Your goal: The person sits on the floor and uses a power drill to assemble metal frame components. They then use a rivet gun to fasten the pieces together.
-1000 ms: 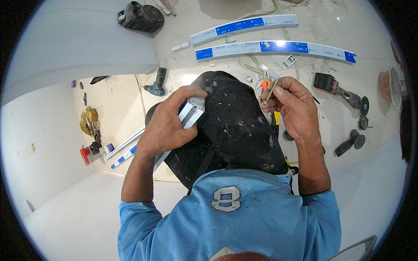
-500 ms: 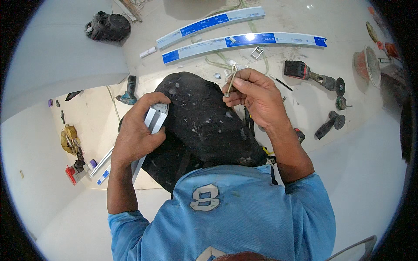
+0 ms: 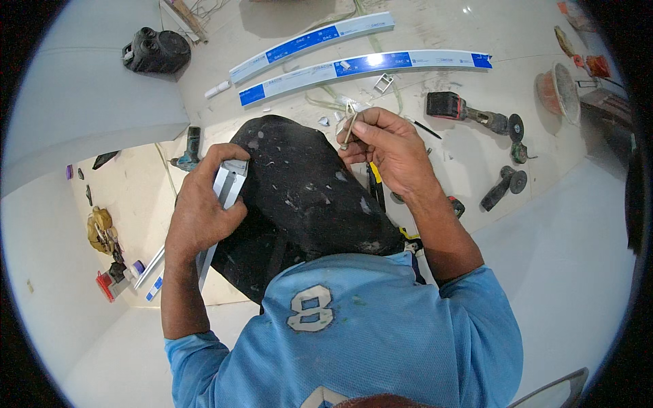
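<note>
My left hand [image 3: 201, 207] is wrapped round a silver metal profile [image 3: 232, 178], its cut end uppermost beside my black-trousered knee [image 3: 289, 163]. The rest of the profile passes down behind my left forearm. Just past the knee's right side, my right hand [image 3: 394, 149] pinches a thin brass-coloured rod [image 3: 349, 130] between thumb and fingers. The rod stands nearly upright, tilted a little, with a small thicker lower end. What exact kind of rod it is cannot be made out.
Two blue-and-white wrapped strips [image 3: 313, 44] lie ahead on the tiled floor. To the right are a cordless angle grinder [image 3: 469, 112], a second grinder-like tool [image 3: 505, 187] and a bucket [image 3: 558, 94]. A blue drill [image 3: 190, 149] and black jug [image 3: 156, 51] are at left.
The whole view has shifted slightly, so the scene sits further left. Both hands keep their holds on the profile and the rod. More of a yellow-and-black tool shows beside my right wrist.
</note>
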The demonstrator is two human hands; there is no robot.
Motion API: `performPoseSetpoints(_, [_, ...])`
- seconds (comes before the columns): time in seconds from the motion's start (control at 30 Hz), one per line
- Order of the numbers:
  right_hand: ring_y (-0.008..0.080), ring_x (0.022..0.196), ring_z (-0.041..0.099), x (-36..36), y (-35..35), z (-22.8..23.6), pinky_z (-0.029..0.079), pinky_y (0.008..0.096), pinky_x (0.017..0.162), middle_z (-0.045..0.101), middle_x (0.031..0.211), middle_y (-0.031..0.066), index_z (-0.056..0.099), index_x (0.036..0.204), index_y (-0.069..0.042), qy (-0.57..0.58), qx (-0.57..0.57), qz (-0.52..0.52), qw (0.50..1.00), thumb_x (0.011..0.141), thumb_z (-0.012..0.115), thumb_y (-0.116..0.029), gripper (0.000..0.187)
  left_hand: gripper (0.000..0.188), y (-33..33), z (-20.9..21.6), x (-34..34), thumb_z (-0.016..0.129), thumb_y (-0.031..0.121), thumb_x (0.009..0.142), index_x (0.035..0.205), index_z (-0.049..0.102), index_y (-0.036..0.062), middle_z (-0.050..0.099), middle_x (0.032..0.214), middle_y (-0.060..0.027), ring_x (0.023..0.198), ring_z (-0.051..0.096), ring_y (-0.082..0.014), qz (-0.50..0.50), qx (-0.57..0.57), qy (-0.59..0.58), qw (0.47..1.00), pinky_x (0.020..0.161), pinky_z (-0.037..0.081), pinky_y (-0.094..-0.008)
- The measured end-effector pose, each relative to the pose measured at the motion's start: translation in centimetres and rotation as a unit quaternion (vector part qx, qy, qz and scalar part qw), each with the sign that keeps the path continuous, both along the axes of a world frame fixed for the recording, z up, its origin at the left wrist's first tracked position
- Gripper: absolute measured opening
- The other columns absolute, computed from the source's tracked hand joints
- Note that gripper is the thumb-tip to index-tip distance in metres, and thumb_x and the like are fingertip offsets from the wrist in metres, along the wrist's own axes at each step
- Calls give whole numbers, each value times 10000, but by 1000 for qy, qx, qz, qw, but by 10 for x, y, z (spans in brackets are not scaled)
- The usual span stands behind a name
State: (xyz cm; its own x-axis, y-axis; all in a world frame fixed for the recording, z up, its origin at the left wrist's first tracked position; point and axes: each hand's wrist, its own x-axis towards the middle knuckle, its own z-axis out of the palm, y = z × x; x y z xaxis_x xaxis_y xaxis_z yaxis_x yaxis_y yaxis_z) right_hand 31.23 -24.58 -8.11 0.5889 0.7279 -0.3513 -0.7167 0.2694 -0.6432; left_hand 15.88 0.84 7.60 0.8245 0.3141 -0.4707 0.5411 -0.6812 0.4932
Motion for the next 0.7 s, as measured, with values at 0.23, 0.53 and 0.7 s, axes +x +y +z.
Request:
performPoseSetpoints(0.23, [201, 862, 795, -1, 0, 2, 684, 332, 775, 779, 1061, 137, 721, 1131, -11, 1, -20, -2, 1000, 1097, 627, -119, 147, 699, -2, 1, 0, 656, 21, 663, 1348, 622, 155, 715, 1346, -164, 1267, 694, -388, -6, 19, -3, 1000, 1160, 499, -524])
performPoseSetpoints(0.53, [203, 864, 796, -4, 0, 2, 685, 337, 779, 781, 1052, 146, 717, 1153, 7, 8, -21, -4, 1000, 1102, 624, -120, 165, 734, -3, -1, -1, 665, 32, 651, 1372, 627, 166, 708, 1381, -163, 1289, 687, -391, 0, 31, 6, 1000, 1189, 488, -565])
performPoseSetpoints(0.7, [206, 861, 794, -5, 0, 1, 683, 337, 785, 779, 1052, 155, 712, 1170, 18, 5, -24, -5, 1000, 1102, 621, -116, 176, 720, -4, -1, 0, 672, 27, 669, 1373, 629, 167, 710, 1383, -165, 1292, 687, -390, 2, 27, 3, 1000, 1182, 492, -552])
